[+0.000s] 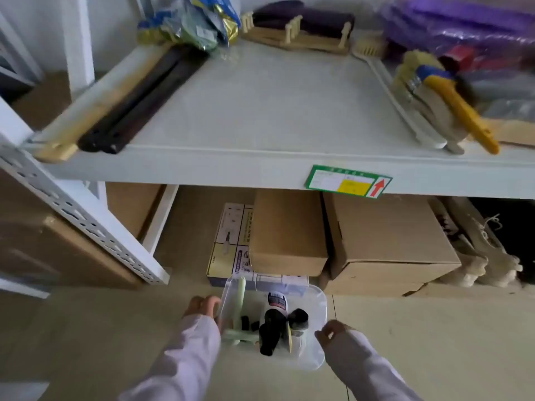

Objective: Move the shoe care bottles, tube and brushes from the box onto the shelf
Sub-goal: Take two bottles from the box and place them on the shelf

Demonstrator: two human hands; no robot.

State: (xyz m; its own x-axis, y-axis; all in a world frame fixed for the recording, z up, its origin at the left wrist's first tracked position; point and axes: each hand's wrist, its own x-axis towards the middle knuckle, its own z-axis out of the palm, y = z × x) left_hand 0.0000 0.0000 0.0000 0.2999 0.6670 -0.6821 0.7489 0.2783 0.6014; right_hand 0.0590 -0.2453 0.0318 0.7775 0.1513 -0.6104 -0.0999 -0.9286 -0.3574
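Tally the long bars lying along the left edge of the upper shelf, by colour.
Tan bar: 1
Black bars: 2
Total: 3

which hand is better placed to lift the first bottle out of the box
Probably right. The right hand sits at the clear plastic box's right rim, beside the black-capped bottles clustered on that side. The left hand is at the left wall, nearer the pale green brush.
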